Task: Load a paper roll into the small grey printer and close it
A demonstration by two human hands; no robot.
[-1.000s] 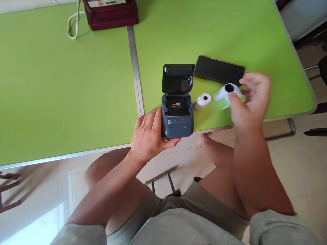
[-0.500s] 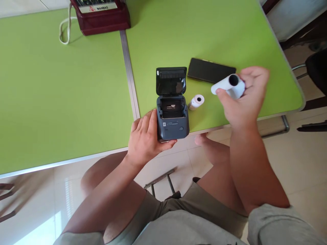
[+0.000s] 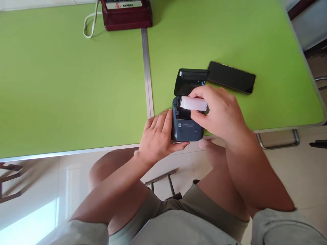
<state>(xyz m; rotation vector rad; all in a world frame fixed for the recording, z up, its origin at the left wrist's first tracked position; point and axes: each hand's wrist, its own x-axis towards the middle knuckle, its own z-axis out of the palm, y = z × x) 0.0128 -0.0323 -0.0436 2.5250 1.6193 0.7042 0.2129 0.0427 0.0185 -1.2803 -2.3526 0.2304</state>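
Note:
A small dark label printer (image 3: 187, 131) sits at the table's front edge with its lid (image 3: 190, 80) swung open to the back. My left hand (image 3: 158, 132) grips it, fingers along its left side and thumb across its front. Over the open paper compartment, my right hand (image 3: 219, 110) holds a white paper roll (image 3: 193, 103) lying sideways between thumb and fingers. The roll's hollow end faces left. Whether it touches the compartment I cannot tell. My right hand hides part of the printer's right side and the table beside it.
A black phone (image 3: 231, 77) lies face up behind my right hand. Toward the back of the green table (image 3: 76, 85) stands a dark red box-like object (image 3: 127, 17) with a white cord (image 3: 88, 29). A metal strip (image 3: 146, 64) crosses the tabletop.
My right hand has carried the paper roll leftward from the right of the printer to above its compartment. The smaller roll seen standing beside the printer no longer shows. My left hand keeps its hold.

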